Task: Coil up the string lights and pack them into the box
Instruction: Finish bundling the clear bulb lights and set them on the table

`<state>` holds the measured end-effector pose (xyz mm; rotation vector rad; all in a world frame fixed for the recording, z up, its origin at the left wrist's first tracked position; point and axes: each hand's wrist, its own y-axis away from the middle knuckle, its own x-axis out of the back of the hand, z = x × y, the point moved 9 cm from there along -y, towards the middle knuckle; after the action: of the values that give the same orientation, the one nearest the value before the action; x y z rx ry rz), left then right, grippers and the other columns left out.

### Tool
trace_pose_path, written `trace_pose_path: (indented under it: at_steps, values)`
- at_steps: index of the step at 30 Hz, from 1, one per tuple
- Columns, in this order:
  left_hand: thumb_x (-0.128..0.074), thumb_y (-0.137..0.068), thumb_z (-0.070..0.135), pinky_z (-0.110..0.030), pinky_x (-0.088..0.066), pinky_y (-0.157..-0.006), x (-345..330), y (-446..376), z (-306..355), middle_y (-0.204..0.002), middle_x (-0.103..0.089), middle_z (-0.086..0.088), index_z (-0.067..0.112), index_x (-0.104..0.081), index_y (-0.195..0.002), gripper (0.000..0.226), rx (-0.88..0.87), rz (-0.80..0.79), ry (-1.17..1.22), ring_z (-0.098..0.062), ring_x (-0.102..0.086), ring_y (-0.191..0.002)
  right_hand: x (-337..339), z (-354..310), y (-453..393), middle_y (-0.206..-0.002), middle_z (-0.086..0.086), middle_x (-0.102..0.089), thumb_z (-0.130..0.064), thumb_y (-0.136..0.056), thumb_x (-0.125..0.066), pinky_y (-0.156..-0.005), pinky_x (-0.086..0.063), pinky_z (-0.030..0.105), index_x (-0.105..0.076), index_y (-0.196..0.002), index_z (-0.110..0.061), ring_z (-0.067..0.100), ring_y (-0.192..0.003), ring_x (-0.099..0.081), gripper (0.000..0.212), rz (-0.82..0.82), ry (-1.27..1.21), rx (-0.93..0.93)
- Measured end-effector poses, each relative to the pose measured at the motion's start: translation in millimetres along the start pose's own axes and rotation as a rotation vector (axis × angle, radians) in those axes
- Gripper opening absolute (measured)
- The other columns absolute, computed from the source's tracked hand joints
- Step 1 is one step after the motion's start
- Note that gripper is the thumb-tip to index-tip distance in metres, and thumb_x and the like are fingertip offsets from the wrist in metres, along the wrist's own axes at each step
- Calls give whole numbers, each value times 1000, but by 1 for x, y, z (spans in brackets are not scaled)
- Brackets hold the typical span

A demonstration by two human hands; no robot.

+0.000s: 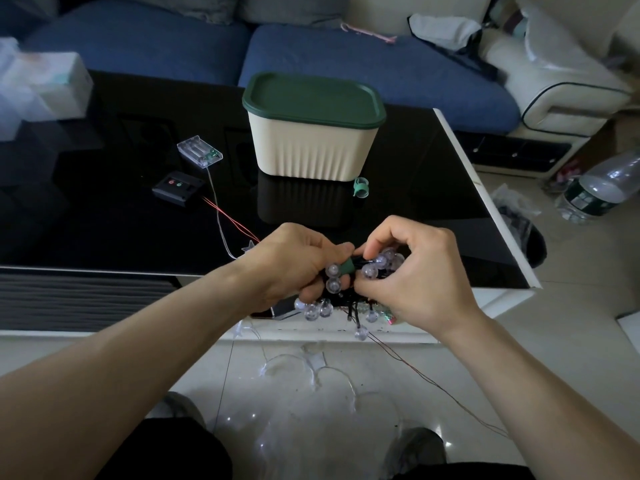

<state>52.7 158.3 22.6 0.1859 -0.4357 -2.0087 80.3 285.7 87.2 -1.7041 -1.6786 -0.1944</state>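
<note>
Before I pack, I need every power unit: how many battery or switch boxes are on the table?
2: a clear battery box left of the lidded box, and a black switch box just nearer. Others may be hidden.

Counted on site: two hands, left point(291, 261) and right point(412, 268); one lidded box point(313, 133); one clear battery case point(200, 151); one black controller point(178, 187); one green band point(360, 187); one plastic bottle point(599, 188).
</note>
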Motion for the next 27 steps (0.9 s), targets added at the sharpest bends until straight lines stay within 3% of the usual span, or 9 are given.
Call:
trace_pose_path:
  at_steps: [3,6,9,12,16,19,21,24,27]
  values:
    - [-59,-97,33,-23,-31,-40,2,5,8,-66,-68,-12,9,-62,-62,42,-48,-9,-87,-11,-33,-29,3,5,2,-82,3,-74,2,-62,-86,-67,-58,37,-66,-77,-16,17,-76,-71,31,13,-87,-49]
    - [-54,-99,34,-20,-33,-38,0,9,10,-58,-66,-3,0,-62,-74,43,-57,-61,-138,-10,-33,-29,2,3,5,-86,0,-75,6,-64,-85,-71,-58,26,-66,-79,-13,13,-80,-72,31,17,-82,-27]
    - [-52,-99,36,-22,-35,-42,-4,11,9,-59,-66,-1,1,-62,-73,45,-63,-101,-172,-11,-36,-31,1,5,7,-87,-3,-75,8,-63,-84,-70,-54,17,-65,-77,-17,11,-78,-71,34,18,-65,-21]
    - [-52,-98,37,-26,-37,-50,-7,12,7,-53,-63,1,2,-63,-73,44,-61,-150,-183,-12,-42,-36,3,5,8,-84,-1,-75,9,-62,-83,-66,-54,18,-63,-76,-21,12,-74,-70,39,42,-57,-13]
    - [-58,-95,32,-23,-45,-53,-8,11,5,-62,-67,-1,-2,-70,-92,36,-51,-223,-169,-15,-55,-50,3,9,8,-87,-4,-76,10,-63,-82,-69,-51,12,-64,-77,-14,6,-79,-71,33,32,-87,-34]
    - [-61,-94,25,-18,-45,-53,-5,8,3,-74,-74,-1,14,-75,-97,18,-81,-157,-253,-8,-60,-55,-1,15,8,-89,-4,-76,12,-65,-80,-70,-53,13,-66,-79,-10,4,-82,-72,30,13,-75,-49]
    - [-64,-93,25,-15,-43,-52,0,3,0,-69,-72,2,21,-76,-96,13,-100,-71,-304,-4,-58,-53,-4,18,7,-90,-3,-76,14,-67,-78,-71,-53,13,-65,-80,-11,5,-82,-71,31,30,-68,-36]
    - [-66,-92,29,-16,-44,-51,8,-2,-5,-70,-68,-1,29,-76,-88,11,-102,-15,-370,-11,-54,-60,-8,21,9,-92,-3,-76,15,-69,-75,-71,-52,11,-68,-84,-12,5,-86,-71,32,45,-65,-34]
    - [-60,-96,33,-18,-41,-49,7,-3,-14,-58,-62,-1,18,-73,-87,21,-33,-49,-408,-11,-52,-54,-10,20,9,-96,-4,-74,14,-70,-77,-81,-51,10,-74,-93,-11,1,-93,-69,34,55,-43,-19]
